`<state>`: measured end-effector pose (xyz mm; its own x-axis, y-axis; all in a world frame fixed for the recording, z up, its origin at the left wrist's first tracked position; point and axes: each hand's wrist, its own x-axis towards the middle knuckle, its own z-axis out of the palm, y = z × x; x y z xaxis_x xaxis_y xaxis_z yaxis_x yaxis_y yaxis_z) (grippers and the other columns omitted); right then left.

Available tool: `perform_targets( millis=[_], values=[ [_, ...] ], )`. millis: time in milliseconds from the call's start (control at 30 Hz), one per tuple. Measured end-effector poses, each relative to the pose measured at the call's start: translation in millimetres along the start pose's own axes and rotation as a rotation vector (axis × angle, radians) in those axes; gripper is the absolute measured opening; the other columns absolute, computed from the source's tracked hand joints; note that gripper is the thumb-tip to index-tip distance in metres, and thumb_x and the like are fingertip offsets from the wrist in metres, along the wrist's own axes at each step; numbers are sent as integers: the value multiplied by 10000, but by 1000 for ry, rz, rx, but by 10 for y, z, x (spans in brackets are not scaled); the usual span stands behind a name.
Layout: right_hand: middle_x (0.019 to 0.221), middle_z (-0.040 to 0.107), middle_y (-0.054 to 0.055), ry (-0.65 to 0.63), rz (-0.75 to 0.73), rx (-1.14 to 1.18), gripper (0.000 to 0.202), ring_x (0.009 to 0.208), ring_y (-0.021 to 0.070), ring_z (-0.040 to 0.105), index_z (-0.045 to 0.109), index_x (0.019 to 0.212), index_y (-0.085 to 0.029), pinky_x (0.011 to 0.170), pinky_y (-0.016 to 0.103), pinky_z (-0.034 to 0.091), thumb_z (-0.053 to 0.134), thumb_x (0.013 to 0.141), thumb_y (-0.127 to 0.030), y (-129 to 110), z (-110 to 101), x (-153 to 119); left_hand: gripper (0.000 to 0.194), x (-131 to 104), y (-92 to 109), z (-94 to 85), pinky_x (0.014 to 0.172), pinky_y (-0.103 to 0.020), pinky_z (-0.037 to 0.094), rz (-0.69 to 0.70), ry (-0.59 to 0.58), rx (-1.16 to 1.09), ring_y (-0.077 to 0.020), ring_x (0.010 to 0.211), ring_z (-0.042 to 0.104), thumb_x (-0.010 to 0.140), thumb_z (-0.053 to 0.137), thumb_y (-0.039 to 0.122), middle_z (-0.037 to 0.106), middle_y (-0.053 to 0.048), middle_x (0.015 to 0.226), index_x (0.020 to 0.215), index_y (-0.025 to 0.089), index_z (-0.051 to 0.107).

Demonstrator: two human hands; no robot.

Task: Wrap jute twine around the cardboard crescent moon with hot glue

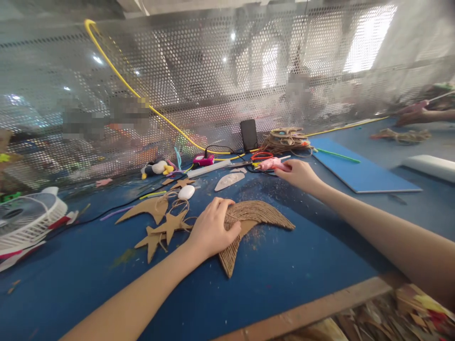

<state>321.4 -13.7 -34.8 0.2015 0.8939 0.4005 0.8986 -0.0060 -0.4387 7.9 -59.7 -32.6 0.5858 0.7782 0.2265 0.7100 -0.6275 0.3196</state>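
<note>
A crescent covered in rows of brown twine lies on the blue table. My left hand rests over its left part, thumb and fingers gripping the inner and outer edges. Farther back to the right, my right hand is closed on the handle of a pink glue gun, whose front points left. Bare cardboard stars and a plain cardboard crescent with loose twine lie left of my left hand. A white oval object sits just behind the stars.
A white fan stands at the left. Behind are scissors, a phone, a twine pile and a plush toy. A blue board lies right. Another person's hand shows at far right, before a perforated metal screen.
</note>
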Motion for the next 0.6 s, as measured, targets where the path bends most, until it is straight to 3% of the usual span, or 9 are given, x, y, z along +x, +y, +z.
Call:
perform_targets(
  millis=[200,433,600],
  values=[
    [692,571,39,52,46,102,297,619,158,461,450,743,-227,577,303,303,519,819,-506,-68,29,-51,399,-7,4,-12,1055,-480,414,139,-14,-36,-293,1192,489,856,551,279,559,-101,1251,1249,206,542],
    [958,654,127,52,57,164,462,795,236,573,509,1061,-176,654,333,385,586,778,-533,-169,25,-121,352,-31,73,15,988,-539,409,-26,27,98,-337,1149,518,848,564,299,623,-80,1195,1192,230,574],
    [789,600,60,3,-64,138,313,675,185,511,415,797,-235,616,322,360,580,795,-500,-316,-15,-247,190,-22,47,41,964,-507,435,-50,133,93,-314,1080,528,829,594,272,611,-91,1103,1002,195,604]
  ],
)
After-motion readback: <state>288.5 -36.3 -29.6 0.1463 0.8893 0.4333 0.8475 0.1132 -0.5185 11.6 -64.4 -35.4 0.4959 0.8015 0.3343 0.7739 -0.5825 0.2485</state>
